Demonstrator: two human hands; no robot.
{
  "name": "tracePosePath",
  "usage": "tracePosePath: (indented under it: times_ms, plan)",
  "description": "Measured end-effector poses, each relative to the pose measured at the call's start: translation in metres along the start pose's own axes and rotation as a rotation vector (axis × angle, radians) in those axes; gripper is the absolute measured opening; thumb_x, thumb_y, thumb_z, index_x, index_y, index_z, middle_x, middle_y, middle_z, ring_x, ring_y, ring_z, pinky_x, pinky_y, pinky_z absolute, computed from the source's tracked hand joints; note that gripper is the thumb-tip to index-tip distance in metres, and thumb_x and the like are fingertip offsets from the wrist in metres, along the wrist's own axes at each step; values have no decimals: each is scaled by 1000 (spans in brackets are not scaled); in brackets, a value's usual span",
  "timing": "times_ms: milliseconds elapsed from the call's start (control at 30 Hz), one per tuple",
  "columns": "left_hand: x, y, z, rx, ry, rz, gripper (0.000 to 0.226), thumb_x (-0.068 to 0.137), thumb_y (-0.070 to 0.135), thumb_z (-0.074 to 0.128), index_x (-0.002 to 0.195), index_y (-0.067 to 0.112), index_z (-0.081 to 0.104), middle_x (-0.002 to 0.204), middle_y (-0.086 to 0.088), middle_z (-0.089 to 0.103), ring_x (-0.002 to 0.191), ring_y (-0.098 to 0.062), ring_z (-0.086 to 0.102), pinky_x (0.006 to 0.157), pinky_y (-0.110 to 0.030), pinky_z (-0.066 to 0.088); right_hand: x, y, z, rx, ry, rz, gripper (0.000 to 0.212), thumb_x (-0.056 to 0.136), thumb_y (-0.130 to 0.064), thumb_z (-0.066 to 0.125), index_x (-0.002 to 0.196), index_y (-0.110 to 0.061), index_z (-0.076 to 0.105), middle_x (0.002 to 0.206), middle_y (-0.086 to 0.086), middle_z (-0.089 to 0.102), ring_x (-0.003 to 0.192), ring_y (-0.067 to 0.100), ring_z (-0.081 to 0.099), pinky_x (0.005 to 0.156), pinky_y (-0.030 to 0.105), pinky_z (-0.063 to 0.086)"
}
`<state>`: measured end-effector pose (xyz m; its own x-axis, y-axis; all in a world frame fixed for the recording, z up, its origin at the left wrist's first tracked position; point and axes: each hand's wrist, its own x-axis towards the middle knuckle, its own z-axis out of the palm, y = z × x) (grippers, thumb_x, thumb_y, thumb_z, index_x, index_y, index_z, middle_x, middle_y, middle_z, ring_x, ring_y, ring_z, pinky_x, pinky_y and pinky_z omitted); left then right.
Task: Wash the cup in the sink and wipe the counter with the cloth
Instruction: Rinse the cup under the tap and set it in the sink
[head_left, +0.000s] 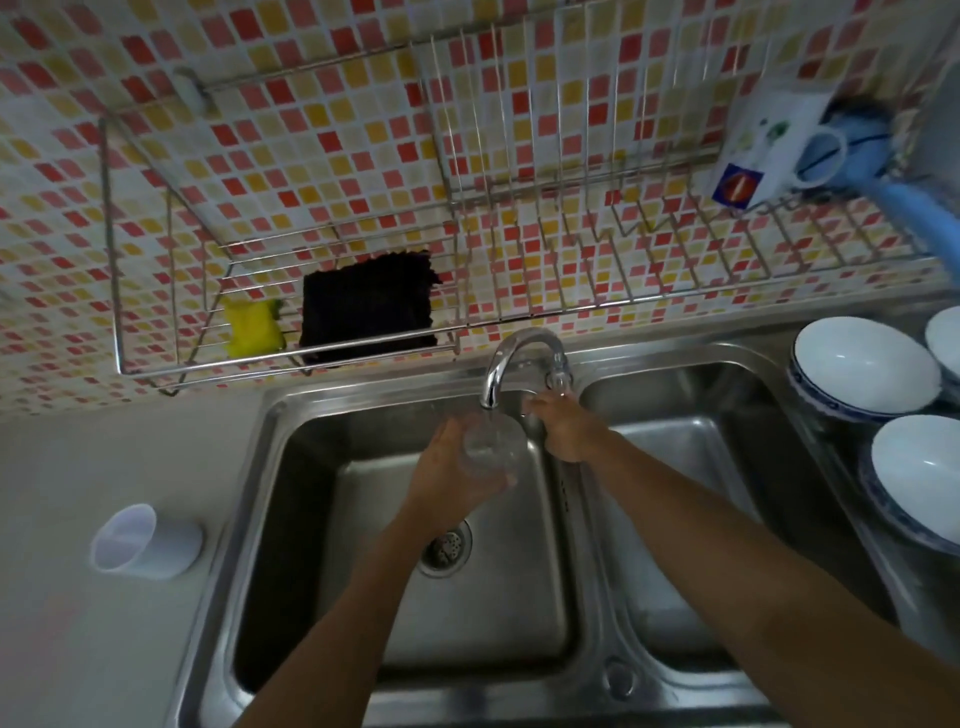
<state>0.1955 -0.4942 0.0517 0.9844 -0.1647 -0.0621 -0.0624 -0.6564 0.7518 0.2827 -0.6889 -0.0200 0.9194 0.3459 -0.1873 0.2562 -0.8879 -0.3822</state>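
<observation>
Glass is what matters: the clear, ribbed glass cup (491, 449) sits under the chrome tap spout (511, 364), over the left basin of the steel sink (322, 519), wrapped in the left hand (457, 467). The right hand (563, 423) grips the tap handle. Wet glass is likely slippery, rigid and breakable; holding around its body seems safest. The dark cloth (369, 306) hangs in the wire rack (156, 312).

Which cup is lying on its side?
The white plastic cup on the counter left of the sink lies tipped over. The clear glass cup is held by the left hand under the faucet.
</observation>
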Motion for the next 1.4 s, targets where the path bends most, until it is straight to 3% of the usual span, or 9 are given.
tracePosePath:
  times_ms: [167, 300, 400, 533, 667, 833, 1200, 1300, 1400]
  plan:
    - [3, 8, 20, -149, 30, -163, 60, 59, 33, 89, 107, 28, 54, 106, 13, 65, 95, -5, 65, 72, -23, 56, 5, 4, 7, 110, -20, -11, 53, 83, 4, 56, 133, -9, 49, 145, 10, 42, 138, 26, 32, 118, 40, 13]
    - [12, 12, 24, -168, 67, -219, 54, 62, 22, 89, 102, 16, 52, 90, 10, 63, 78, -4, 61, 58, -10, 45, 3, 6, 8, 63, 5, 55, 50, 90, -3, 51, 140, -7, 44, 151, 13, 32, 140, 33, 23, 114, 42, 14]
    - [9, 12, 28, -96, -7, -202, 59, 60, 25, 90, 106, 30, 53, 98, 15, 64, 87, 1, 61, 64, -10, 44, 7, 6, 13, 85, -3, -15, 51, 86, -4, 57, 137, -8, 48, 148, 13, 37, 140, 32, 27, 117, 44, 14]
    - [13, 8, 23, -97, 75, -228, 52, 63, 22, 88, 99, 32, 52, 98, 11, 64, 85, -5, 61, 55, -4, 40, 6, 8, 15, 59, 32, -61, 59, 80, -1, 65, 136, -9, 48, 150, 8, 37, 143, 21, 23, 120, 44, -1]
    - [8, 9, 24, -61, -13, -205, 58, 59, 24, 91, 96, 41, 50, 91, 21, 61, 80, 9, 59, 59, -5, 43, 5, 11, 16, 39, 63, -89, 61, 80, 0, 63, 138, -10, 46, 151, 9, 33, 145, 19, 19, 119, 45, -4]
    - [12, 13, 22, -88, 42, -209, 58, 62, 22, 89, 105, 26, 51, 89, 18, 57, 79, 0, 57, 55, -2, 41, 3, 12, 16, 70, 49, -68, 63, 82, 1, 62, 142, -9, 43, 155, 11, 27, 146, 20, 14, 120, 43, 0]
    - [6, -4, 23, 16, -8, -160, 71, 55, 32, 91, 113, 30, 51, 110, 9, 63, 98, -11, 60, 67, -8, 39, 6, 11, 16, 90, 51, -55, 63, 80, 4, 62, 139, -11, 45, 154, 12, 26, 146, 23, 14, 117, 40, -10]
    - [6, -4, 23, -33, 39, -169, 72, 54, 30, 92, 114, 30, 52, 112, 11, 62, 100, -10, 60, 70, -8, 41, 8, 9, 16, 248, 86, 7, 58, 77, 6, 62, 132, -11, 52, 146, 12, 39, 139, 25, 32, 119, 39, 9]
    - [3, -4, 27, -41, 4, -157, 75, 55, 32, 92, 118, 26, 52, 115, 10, 62, 102, -10, 60, 74, -11, 45, 3, 9, 7, 668, 173, 135, 46, 79, 13, 52, 116, -10, 63, 126, 6, 58, 118, 18, 53, 97, 23, 40]
